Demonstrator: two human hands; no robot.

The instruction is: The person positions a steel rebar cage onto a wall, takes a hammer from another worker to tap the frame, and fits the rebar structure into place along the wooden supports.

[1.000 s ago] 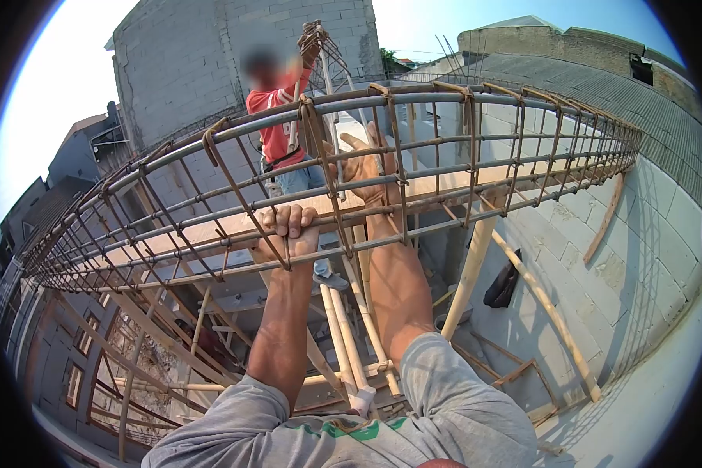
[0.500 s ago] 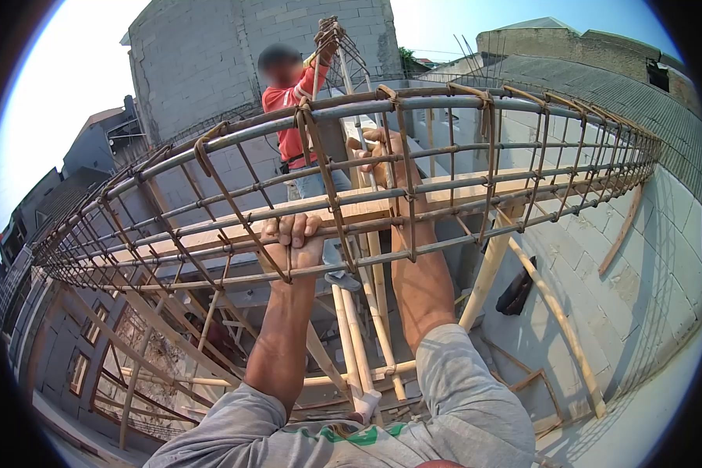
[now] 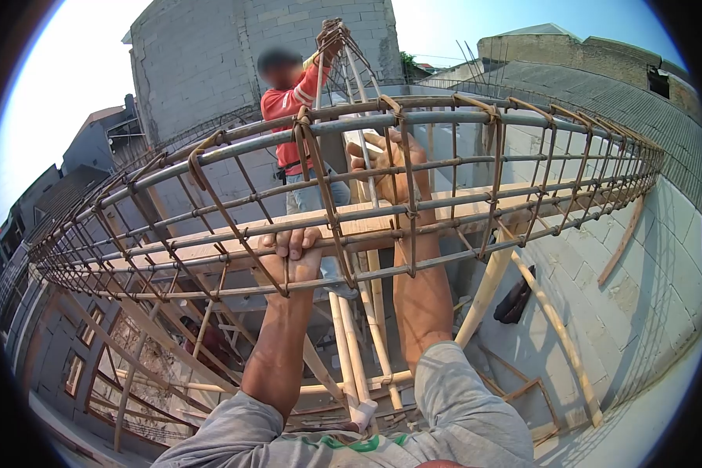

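A long rebar cage (image 3: 444,164) of lengthwise bars and bent stirrups curves across the view in front of me. My left hand (image 3: 290,253) is closed over one of its lower bars, fingers hooked over the top. My right hand (image 3: 390,165) is higher, behind the near side of the cage. Its fingers curl loosely, a little apart, around a thin upright steel bar (image 3: 371,187); the cage hides part of this grip. A wooden board (image 3: 351,222) runs behind the cage at left hand height.
A person in a red shirt (image 3: 292,101) stands beyond the cage, hands raised on a bundle of steel bars (image 3: 355,66). Bamboo poles (image 3: 349,343) slope below my arms. Grey block walls (image 3: 593,249) rise on the right, and a dark boot-like item (image 3: 515,296) is near them.
The cage's near upper edge appears slightly lower in view. Both hands keep about the same places, the right fingers shifting slightly. The other person's hands stay raised on the bars.
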